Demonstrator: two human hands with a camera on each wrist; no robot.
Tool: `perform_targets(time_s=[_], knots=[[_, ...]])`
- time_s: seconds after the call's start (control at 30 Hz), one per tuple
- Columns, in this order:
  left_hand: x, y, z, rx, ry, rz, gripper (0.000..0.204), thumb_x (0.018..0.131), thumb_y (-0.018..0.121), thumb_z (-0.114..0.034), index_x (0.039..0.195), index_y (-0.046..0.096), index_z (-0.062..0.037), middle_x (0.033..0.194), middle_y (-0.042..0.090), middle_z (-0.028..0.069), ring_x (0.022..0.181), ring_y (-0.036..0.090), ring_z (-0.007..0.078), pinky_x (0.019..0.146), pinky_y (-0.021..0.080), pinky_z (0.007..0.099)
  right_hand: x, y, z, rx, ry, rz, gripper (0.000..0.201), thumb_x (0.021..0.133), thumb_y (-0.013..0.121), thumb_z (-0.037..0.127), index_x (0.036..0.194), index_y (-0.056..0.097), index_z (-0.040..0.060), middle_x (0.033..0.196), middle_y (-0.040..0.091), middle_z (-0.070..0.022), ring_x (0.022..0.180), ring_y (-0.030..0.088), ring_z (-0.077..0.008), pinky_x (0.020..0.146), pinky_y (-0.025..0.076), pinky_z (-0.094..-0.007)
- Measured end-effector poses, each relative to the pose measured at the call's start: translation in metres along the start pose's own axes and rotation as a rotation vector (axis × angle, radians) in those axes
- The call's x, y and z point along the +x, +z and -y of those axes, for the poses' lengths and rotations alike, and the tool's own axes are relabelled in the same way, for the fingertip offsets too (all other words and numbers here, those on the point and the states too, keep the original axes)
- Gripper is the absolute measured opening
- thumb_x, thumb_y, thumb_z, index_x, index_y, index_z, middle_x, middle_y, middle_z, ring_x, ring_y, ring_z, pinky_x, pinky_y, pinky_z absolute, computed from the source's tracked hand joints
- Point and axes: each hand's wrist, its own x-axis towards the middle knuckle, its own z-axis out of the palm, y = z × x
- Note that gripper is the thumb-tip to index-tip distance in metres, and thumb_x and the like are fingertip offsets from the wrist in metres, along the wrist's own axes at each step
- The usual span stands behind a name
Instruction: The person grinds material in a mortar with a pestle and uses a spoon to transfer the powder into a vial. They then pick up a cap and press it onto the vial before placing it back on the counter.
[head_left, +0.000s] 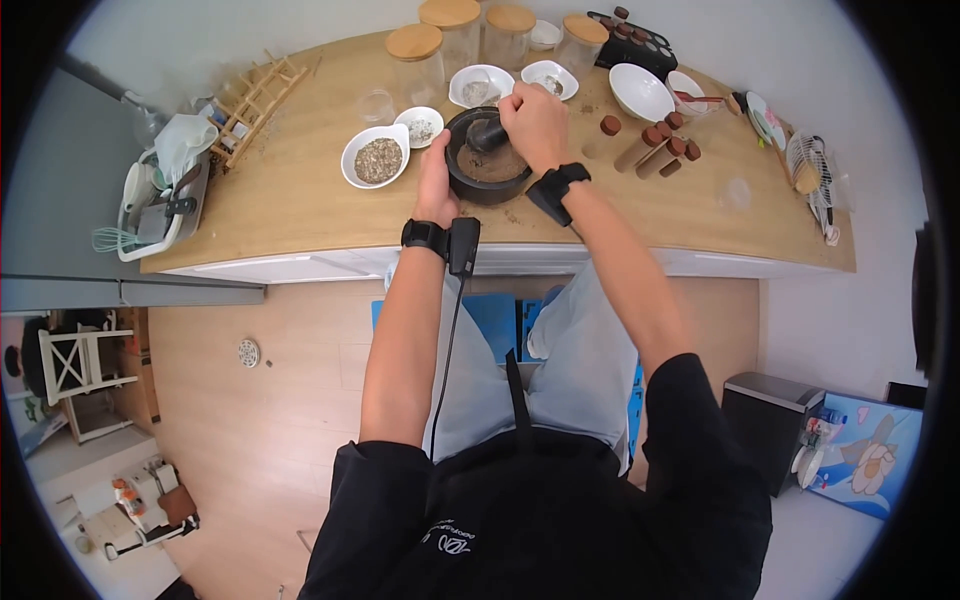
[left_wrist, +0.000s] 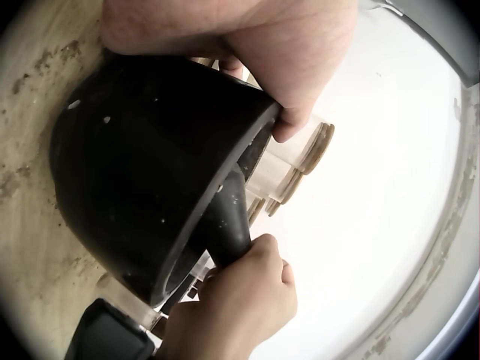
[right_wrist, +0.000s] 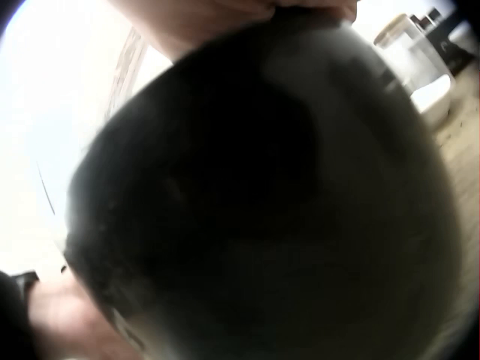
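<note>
A black mortar [head_left: 487,190] with brown ground powder [head_left: 497,166] in it stands on the wooden counter. My left hand [head_left: 436,180] holds its left side; in the left wrist view, the thumb of that hand [left_wrist: 255,45] hooks over the rim of the mortar [left_wrist: 142,165]. My right hand [head_left: 537,125] grips the black pestle [head_left: 487,136], whose lower end is inside the bowl. From the left wrist, the right hand [left_wrist: 251,300] shows curled round the pestle [left_wrist: 227,217]. The mortar's dark wall [right_wrist: 262,195] fills most of the right wrist view, below part of the right hand [right_wrist: 202,19].
Left of the mortar are a white bowl of dried bits [head_left: 378,161] and a smaller white dish [head_left: 420,127]. Wooden-lidded jars [head_left: 418,72] stand behind. On the right are several brown-capped tubes [head_left: 636,153] and a white bowl [head_left: 642,92]. Spilled powder lies near the mortar.
</note>
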Motion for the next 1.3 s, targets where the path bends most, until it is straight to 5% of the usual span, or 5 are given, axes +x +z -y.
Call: perform_targets(time_s=[0.43, 0.53, 0.73, 1.0, 1.3], knots=[[-0.003, -0.005, 0.005, -0.007, 0.038, -0.052, 0.037, 0.099, 0.055, -0.031, 0.125, 0.059, -0.0046, 0.125, 0.064, 0.0078, 0.113, 0.060, 0.0196, 0.100, 0.046, 0.0343, 0.003, -0.011, 0.009, -0.002, 0.037, 0.261, 0.016, 0.079, 0.064, 0.018, 0.071, 0.061, 0.0036, 0.072, 0.063, -0.0161, 0.068, 0.062, -0.0387, 0.063, 0.049, -0.0478], [-0.002, -0.004, 0.006, -0.026, 0.050, -0.017, 0.036, 0.098, 0.059, -0.029, 0.123, 0.059, -0.0034, 0.122, 0.065, 0.0072, 0.111, 0.060, 0.0178, 0.097, 0.046, 0.0322, -0.002, -0.004, 0.007, -0.013, 0.088, -0.004, 0.016, 0.079, 0.064, 0.018, 0.070, 0.062, 0.0043, 0.071, 0.063, -0.0153, 0.068, 0.062, -0.0380, 0.063, 0.049, -0.0472], [-0.012, 0.006, 0.003, -0.010, -0.003, -0.046, 0.040, 0.097, 0.058, -0.031, 0.126, 0.059, -0.0047, 0.126, 0.064, 0.0053, 0.115, 0.057, 0.0180, 0.102, 0.041, 0.0322, 0.000, -0.004, -0.001, -0.052, 0.018, 0.037, 0.014, 0.079, 0.064, 0.017, 0.070, 0.063, 0.0058, 0.072, 0.065, -0.0127, 0.067, 0.063, -0.0353, 0.061, 0.049, -0.0442], [-0.017, 0.009, 0.000, 0.011, 0.033, -0.075, 0.037, 0.097, 0.055, -0.032, 0.122, 0.062, -0.0062, 0.121, 0.068, 0.0066, 0.112, 0.062, 0.0204, 0.101, 0.045, 0.0346, 0.005, -0.019, 0.020, -0.127, 0.063, 0.341, 0.016, 0.083, 0.065, 0.021, 0.080, 0.065, 0.0060, 0.079, 0.068, -0.0151, 0.074, 0.067, -0.0367, 0.066, 0.052, -0.0466], [-0.009, -0.003, 0.013, 0.011, 0.025, -0.069, 0.036, 0.097, 0.061, -0.027, 0.123, 0.062, -0.0024, 0.118, 0.066, 0.0061, 0.104, 0.061, 0.0142, 0.090, 0.048, 0.0292, -0.011, -0.016, 0.050, 0.052, 0.047, 0.176, 0.028, 0.083, 0.070, 0.029, 0.078, 0.061, 0.0026, 0.082, 0.067, -0.0178, 0.075, 0.066, -0.0372, 0.066, 0.052, -0.0451]])
